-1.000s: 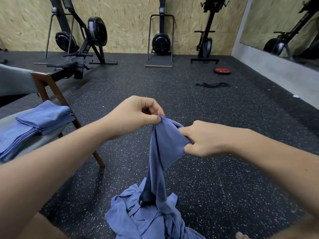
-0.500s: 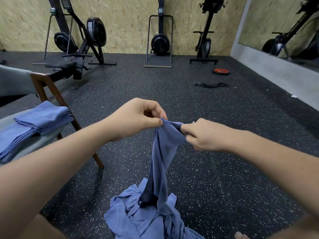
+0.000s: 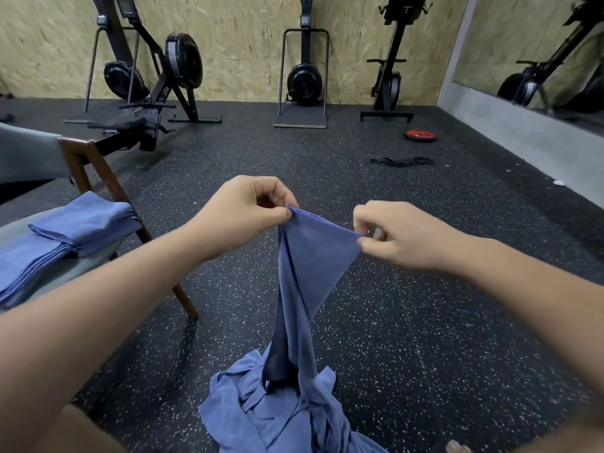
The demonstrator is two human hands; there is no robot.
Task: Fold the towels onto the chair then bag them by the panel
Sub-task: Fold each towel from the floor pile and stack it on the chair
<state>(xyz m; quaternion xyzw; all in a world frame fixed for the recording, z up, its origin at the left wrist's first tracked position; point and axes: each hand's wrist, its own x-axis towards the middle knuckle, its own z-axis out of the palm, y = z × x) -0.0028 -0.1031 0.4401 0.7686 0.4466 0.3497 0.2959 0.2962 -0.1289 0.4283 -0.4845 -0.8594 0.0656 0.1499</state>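
Now I'm watching hands spreading apart: left hand (image 3: 248,217), right hand (image 3: 402,237) each pinching top edge of towel (image 3: 310,256), pulling it taut. Fold starting, I'm guessing; floor pile (image 3: 277,416) waiting.

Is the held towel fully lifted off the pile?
No: the towel, pinched by the left hand and right hand, hangs with its lower end in the pile.

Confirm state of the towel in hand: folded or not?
Not folded. The left hand and right hand pinch the blue towel by its top edge; the rest hangs bunched down to the towel pile.
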